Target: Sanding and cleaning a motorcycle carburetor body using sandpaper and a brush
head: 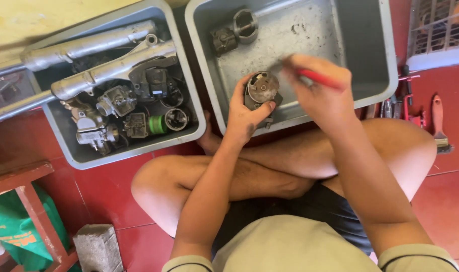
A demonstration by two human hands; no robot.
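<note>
two grey tubs (385,75) on red floor (456,201)

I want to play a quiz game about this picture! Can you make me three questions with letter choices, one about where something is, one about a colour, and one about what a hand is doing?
1. Where is the round, dirty metal engine part?
A. in the left hand
B. on the red floor
C. on the wooden stool

2. What colour is the handle of the thin tool in the right hand?
A. blue
B. red
C. yellow

3. How is the left hand?
A. flat on the knee
B. open and empty
C. closed around the metal part

Answers: 1 A, the fingers wrap the part over the right grey plastic tub. 2 B, the handle shows red above the knuckles. 3 C, thumb and fingers grip its sides.
</note>
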